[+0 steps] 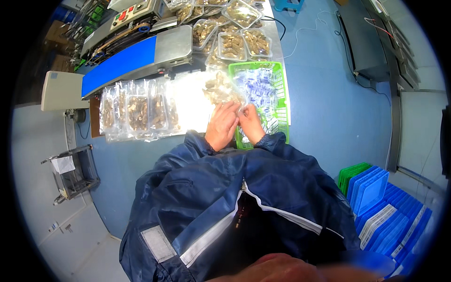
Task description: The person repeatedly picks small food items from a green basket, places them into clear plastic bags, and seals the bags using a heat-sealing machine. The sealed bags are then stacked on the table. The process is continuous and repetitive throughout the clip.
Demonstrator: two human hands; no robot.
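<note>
1. Clear bag point(221, 89) of brown pieces lies on the worktop point(192, 96), toward the near edge and just left of the green basket point(284, 96).
2. Your left hand point(222, 125) lies over the bag's near edge, fingers close together; whether they grip the film, you cannot tell from here.
3. Your right hand point(252, 125) pinches the bag's near right corner, beside the basket; whether a sachet is in those fingers is hidden.
4. If the pinch slips on the slick film, the bag's mouth could sag and pieces could spill.
5. Blue-and-white sachets point(256, 89) lie heaped and overlapping, so two could come up together.
6. Strong glare on the worktop could hide a crease or a missed sachet.
7. A sleeve brushing left could disturb the filled bags point(138, 113), packed tightly along the near edge.
</note>
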